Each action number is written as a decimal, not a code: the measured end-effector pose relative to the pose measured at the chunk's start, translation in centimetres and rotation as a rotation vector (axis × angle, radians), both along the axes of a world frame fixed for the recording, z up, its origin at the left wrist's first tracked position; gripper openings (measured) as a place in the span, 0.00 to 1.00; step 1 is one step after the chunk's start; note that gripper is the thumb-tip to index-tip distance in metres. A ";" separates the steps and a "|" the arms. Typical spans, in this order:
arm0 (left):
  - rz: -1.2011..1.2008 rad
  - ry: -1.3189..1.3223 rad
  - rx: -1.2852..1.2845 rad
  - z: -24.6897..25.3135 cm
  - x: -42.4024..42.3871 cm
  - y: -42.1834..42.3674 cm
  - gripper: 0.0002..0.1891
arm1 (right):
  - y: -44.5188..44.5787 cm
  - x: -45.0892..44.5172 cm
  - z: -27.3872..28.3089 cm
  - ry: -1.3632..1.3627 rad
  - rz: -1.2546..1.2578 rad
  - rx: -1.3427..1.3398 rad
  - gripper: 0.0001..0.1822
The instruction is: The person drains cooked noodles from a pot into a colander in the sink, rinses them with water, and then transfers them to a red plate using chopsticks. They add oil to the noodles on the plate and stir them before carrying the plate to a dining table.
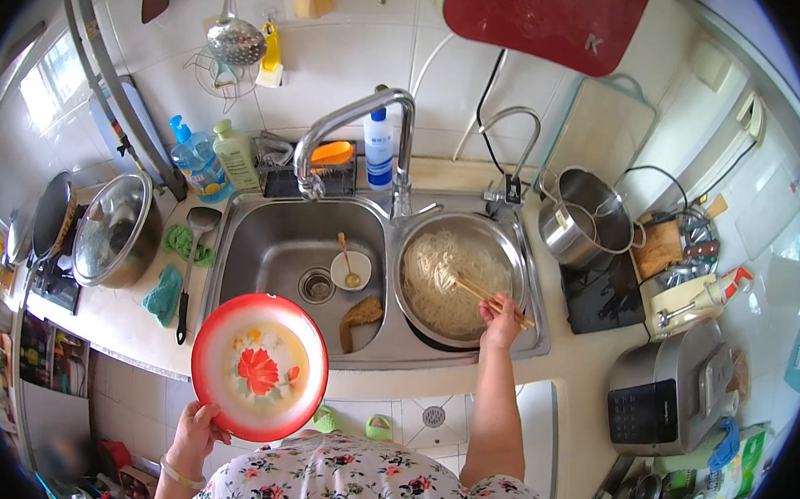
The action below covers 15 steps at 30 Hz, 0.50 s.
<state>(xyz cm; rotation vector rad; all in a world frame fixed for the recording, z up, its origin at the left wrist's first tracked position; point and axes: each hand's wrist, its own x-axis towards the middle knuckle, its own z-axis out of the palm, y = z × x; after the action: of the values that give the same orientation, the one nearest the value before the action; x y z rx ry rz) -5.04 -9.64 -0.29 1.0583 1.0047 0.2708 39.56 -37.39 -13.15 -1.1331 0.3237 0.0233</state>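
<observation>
My left hand grips the lower rim of a red-edged enamel plate painted with a red flower, held out before the counter's edge, left of centre. My right hand holds wooden chopsticks, their tips in a clump of pale noodles. The noodles lie in a round stainless steel basin over the right-hand sink bowl. In the left-hand sink bowl, a small white bowl with a spoon stands near a brown loofah-like scrubber.
The chrome faucet arches over the sink. A spatula, green cloths and a glass-lidded pot are at left. Steel pots and a rice cooker stand at right. Bottles line the back.
</observation>
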 end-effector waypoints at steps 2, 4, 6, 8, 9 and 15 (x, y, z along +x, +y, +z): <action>0.005 -0.006 -0.017 -0.2 0.5 0.4 0.12 | 0.4 0.7 0.5 0.035 -0.061 0.032 0.15; 0.007 -0.011 -0.028 -0.2 0.6 1.0 0.12 | 0.5 0.8 0.1 0.067 -0.115 0.056 0.16; 0.008 -0.032 -0.034 -0.1 0.9 1.6 0.12 | 0.8 1.1 -0.1 0.050 -0.166 0.125 0.17; -0.009 -0.009 -0.014 0.3 0.6 2.3 0.12 | 0.9 1.1 -0.1 0.051 -0.212 0.175 0.17; -0.013 0.005 -0.007 0.2 0.3 2.5 0.12 | 0.8 0.7 0.0 0.063 -0.229 0.186 0.17; -0.006 0.019 0.025 -0.6 1.2 2.4 0.12 | 0.0 0.5 -0.2 0.065 -0.249 0.317 0.16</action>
<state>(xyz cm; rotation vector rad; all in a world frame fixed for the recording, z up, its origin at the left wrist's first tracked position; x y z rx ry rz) -3.83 -7.25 -0.85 1.0880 1.0173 0.2701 40.06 -37.36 -13.40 -0.7734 0.4988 -0.1047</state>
